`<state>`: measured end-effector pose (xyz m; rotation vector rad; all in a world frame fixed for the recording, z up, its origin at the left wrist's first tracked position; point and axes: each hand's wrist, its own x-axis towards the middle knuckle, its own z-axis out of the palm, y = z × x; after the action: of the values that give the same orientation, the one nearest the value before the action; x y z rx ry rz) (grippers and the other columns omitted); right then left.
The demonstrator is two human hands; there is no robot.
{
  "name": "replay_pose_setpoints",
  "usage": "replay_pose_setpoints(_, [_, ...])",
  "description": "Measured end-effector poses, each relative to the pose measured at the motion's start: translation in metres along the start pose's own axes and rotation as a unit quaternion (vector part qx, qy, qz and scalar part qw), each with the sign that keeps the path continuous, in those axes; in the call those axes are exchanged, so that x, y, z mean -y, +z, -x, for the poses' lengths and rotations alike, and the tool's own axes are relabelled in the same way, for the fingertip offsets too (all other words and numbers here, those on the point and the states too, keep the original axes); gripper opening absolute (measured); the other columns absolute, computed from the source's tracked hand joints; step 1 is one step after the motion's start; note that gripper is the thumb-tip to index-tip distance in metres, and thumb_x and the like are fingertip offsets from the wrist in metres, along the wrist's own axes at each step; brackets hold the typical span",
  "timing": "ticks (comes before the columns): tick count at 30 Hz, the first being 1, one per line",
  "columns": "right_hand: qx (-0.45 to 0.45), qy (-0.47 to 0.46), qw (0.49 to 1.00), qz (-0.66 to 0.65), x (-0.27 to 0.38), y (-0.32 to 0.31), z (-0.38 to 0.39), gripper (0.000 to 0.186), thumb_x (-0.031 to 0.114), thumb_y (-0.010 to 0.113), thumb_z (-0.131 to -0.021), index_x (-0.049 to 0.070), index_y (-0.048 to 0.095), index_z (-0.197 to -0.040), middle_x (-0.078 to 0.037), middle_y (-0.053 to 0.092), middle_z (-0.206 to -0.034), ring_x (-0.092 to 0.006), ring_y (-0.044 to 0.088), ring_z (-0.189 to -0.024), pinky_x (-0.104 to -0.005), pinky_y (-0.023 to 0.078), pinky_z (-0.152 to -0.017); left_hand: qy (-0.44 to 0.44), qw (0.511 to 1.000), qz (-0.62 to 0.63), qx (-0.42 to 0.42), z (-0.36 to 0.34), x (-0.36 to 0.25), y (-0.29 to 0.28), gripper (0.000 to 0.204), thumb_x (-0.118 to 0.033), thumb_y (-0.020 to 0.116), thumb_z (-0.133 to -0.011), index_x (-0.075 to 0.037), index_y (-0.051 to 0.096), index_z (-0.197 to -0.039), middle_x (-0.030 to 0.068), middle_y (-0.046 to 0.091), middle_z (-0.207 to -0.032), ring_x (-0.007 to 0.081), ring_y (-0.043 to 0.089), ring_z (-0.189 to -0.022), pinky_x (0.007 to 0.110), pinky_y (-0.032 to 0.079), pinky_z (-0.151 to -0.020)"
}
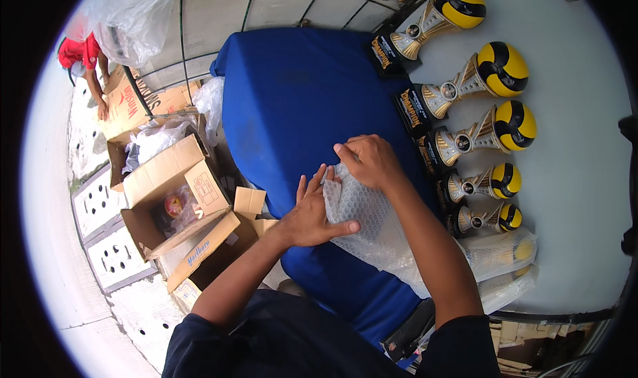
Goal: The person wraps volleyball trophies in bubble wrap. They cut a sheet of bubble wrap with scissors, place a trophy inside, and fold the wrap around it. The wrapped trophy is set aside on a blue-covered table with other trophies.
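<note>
Bubble wrap [359, 218] lies on a table draped with blue cloth [279, 92], with something darker faintly showing beneath it. My left hand [312, 218] rests flat on the wrap's left part, thumb stretched out and fingers apart. Just above and to the right, my right hand [369, 158] has its fingers curled closed at the wrap's upper edge, pinching it. Several trophies [448, 92] with yellow-and-black balls on top and black bases form a row at the right. More wrapped trophies [498, 252] lie below that row, partly hidden by the plastic.
At the left stand open cardboard boxes [159, 175] with plastic and items inside, on perforated pale slabs [113, 258]. A person in a red top [83, 49] handles cardboard at the upper left. A wire grid [212, 5] runs behind the table. A black box [405, 335] sits near my body.
</note>
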<state>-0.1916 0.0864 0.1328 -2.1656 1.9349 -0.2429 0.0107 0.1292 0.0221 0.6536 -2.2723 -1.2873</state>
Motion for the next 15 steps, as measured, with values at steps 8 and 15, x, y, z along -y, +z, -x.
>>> replay_pose_setpoints(8, [0.014,0.015,1.000,-0.006,-0.001,0.004,-0.004,0.051,0.043,0.062,-0.108,0.005,0.083,-0.081,-0.018,0.080,-0.082,-0.0390,0.079,-0.079,-0.0509,0.064,-0.079,-0.105,0.920,0.376,0.019,0.001,-0.004,0.004,0.075,-0.036,0.077,-0.101,0.003,0.049,-0.159,0.0241,0.061,-0.147,0.0364,0.051,-0.147,0.050,0.033,-0.128])
replay_pose_setpoints(15, [-0.068,0.018,0.995,0.072,-0.019,0.022,0.010,0.049,0.046,0.054,-0.112,0.009,0.086,-0.105,-0.014,0.083,-0.107,-0.0313,0.076,-0.111,-0.0586,0.047,-0.117,-0.130,0.916,0.364,-0.107,0.000,-0.041,0.016,0.087,-0.020,0.076,-0.101,0.006,0.032,-0.170,0.0157,0.062,-0.149,0.0248,0.062,-0.133,0.039,0.045,-0.118])
